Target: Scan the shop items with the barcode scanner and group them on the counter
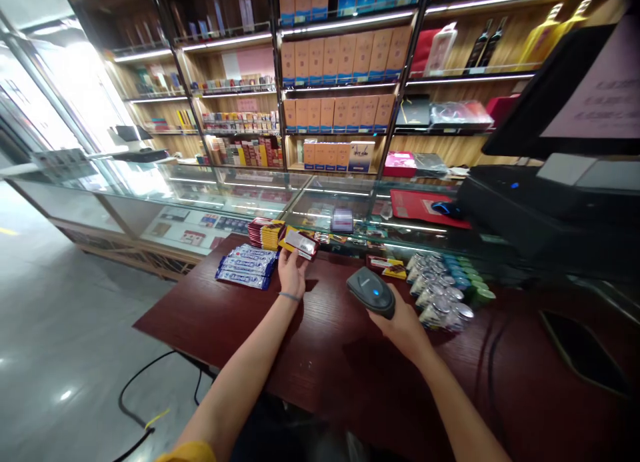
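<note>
My left hand (293,274) is closed on a red and yellow snack packet (301,243), its white label side turned up. Just left of it stands a stack of similar packets (265,233), and nearer to me lies a pile of blue and white packets (247,265). In my right hand (400,319) is a black barcode scanner (371,291) with a lit blue light, its head pointing left. Beyond the scanner another red and yellow packet (387,267) lies on the dark red-brown table (320,342). The two hands are apart.
Several small capped containers (440,295) stand right of the scanner. A dark phone (583,349) lies at the far right, below a black checkout terminal (535,195). A glass display counter (250,192) runs behind the table, with a mouse (447,209) on a red mat (413,207).
</note>
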Available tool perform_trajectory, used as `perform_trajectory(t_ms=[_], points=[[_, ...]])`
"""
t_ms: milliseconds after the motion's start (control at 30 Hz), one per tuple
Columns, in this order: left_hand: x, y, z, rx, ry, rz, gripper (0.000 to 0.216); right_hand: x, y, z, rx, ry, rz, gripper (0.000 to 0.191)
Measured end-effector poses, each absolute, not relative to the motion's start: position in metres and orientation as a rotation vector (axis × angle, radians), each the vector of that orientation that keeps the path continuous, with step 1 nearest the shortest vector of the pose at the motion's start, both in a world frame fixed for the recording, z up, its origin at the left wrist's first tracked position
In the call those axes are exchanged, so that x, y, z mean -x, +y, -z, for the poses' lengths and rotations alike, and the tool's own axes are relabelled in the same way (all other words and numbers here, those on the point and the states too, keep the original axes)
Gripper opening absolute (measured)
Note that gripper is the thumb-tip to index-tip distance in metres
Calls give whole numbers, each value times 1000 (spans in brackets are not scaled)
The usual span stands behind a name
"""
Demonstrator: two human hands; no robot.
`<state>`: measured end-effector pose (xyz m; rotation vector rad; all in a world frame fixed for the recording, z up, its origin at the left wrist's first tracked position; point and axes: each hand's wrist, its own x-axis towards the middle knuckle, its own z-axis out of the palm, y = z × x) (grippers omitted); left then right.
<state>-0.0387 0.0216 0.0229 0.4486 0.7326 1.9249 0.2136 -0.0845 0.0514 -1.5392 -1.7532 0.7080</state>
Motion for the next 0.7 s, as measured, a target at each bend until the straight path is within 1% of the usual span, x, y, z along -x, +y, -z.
perform_trajectory(t_ms=[100,200,267,333,433,533,633,700], points=[[63,36,-40,-458,839,-2141,36,-212,-85,-52,1546,-1699,-747,33],[96,52,-54,-602,1006,-2332,33,-212,-85,-50,1514,-1673,-780,36],[119,60,-62,-818,1148,-2426,33,-212,-85,-50,1500,-1668,-797,36],[141,63,-68,-1182,1357,-2440,28,-211,-85,-51,1501,-1652,-804,36],[169,65,-73,-1769,1603,-2247,24,-209,-87,-53,1503,-1629,-810,36],[190,69,-74,-2228,1779,-1848,26,-208,-87,-55,1481,-1637,-807,32],[206,77,-70,-2492,1952,-1425,29,-209,-87,-53,1450,-1636,-783,31],[212,82,-67,-2599,2009,-1225,31,-210,-86,-51,1444,-1635,-777,31]])
